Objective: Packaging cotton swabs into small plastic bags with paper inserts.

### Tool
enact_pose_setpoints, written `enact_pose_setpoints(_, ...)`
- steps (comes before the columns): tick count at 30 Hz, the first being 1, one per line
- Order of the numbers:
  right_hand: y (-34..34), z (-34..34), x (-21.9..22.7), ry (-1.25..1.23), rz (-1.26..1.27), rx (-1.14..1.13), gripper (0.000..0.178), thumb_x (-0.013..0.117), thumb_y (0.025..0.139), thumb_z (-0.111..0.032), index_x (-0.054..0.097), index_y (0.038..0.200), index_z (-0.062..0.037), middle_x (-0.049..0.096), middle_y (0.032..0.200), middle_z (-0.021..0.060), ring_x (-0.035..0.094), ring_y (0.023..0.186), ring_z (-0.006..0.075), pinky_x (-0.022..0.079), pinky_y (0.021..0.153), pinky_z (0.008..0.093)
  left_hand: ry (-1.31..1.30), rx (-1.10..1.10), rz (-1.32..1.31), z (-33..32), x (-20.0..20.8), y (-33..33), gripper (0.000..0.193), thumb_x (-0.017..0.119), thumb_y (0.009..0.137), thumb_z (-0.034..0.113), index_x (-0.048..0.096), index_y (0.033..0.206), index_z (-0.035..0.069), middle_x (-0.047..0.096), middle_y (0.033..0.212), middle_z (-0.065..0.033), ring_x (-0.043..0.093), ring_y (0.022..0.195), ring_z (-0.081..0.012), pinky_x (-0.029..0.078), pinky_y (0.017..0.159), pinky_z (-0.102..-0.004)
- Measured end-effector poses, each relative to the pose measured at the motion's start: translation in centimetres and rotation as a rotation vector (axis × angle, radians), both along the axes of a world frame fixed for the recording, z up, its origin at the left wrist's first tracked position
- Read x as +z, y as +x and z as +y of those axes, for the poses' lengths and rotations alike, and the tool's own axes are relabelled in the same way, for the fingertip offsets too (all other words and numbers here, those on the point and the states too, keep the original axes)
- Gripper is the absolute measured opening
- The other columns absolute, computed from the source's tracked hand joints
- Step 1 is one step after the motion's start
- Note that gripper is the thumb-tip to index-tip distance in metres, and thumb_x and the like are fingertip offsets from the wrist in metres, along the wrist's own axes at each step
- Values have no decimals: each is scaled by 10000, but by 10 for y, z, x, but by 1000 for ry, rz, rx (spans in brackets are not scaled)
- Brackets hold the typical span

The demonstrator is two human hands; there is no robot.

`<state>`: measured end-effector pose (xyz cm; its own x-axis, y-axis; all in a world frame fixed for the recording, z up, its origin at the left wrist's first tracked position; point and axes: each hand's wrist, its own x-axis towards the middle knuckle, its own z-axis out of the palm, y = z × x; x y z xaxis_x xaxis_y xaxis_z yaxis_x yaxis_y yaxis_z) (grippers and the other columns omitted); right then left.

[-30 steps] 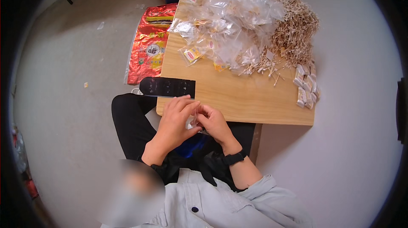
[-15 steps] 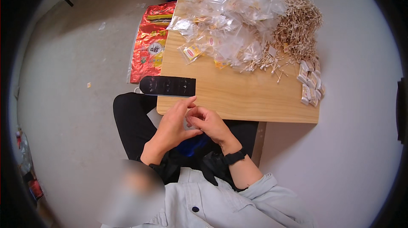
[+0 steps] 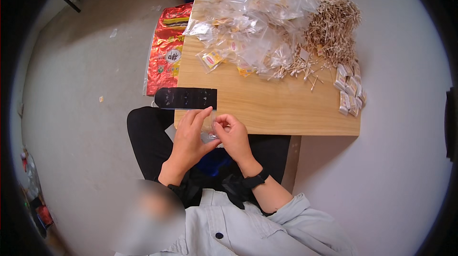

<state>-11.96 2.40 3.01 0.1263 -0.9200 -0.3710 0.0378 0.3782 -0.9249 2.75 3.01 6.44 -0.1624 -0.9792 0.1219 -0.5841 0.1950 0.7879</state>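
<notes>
A small clear plastic bag (image 3: 208,125) is between my hands, just off the near edge of the table. My left hand (image 3: 190,137) curves around its left side, with the thumb and fingertips apart in a C shape at its ends. Fingers and thumb of my right hand (image 3: 232,137) are pinched on the bag's right side. I cannot make out anything inside it. Beyond my left fingers lies a flat black strip (image 3: 186,98) with a rounded left end, along the table's left corner.
Clear bags (image 3: 257,22) with yellow cards heap across the wooden table (image 3: 281,108). Loose cotton swabs (image 3: 334,22) pile up at the far right. Several small packs of swabs (image 3: 350,89) stack at the right edge. A red printed sack (image 3: 164,51) sits left of the table.
My hands have drawn slightly apart, and the clear bag between them shows more plainly. Both have shifted a little to the left.
</notes>
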Motion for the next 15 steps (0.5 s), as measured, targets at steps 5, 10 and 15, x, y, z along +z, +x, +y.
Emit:
enact_pose_setpoints(5, 1, -2, 2, -44, 75, 9, 147, 607, 953, -116, 605, 1022, 14, 637, 873, 28, 650, 777, 106, 526, 679, 242, 21, -19, 10, -1, -1, 4, 705, 846, 627, 104, 549, 1264, 52, 584, 1146, -138, 569, 1087, -330, 461, 933, -399)
enact_pose_setpoints(10, -1, -8, 8, 80, -57, 4, 233, 541, 1001, -209, 624, 1044, 4, 635, 852, 29, 632, 791, 88, 519, 690, 228, 82, 1, 118, -1, -1, 18, 685, 841, 646, 84, 554, 1267, 49, 593, 1155, -129, 581, 1103, -291, 462, 957, -367)
enact_pose_setpoints(15, -20, -12, -8, 64, 12, -5, 237, 527, 1004, -221, 640, 1061, -21, 632, 846, 25, 631, 794, 87, 503, 674, 206, 82, 115, 21, 1, 1, 54, 673, 830, 645, 46, 558, 1261, 39, 591, 1143, -121, 584, 1080, -269, 464, 947, -341)
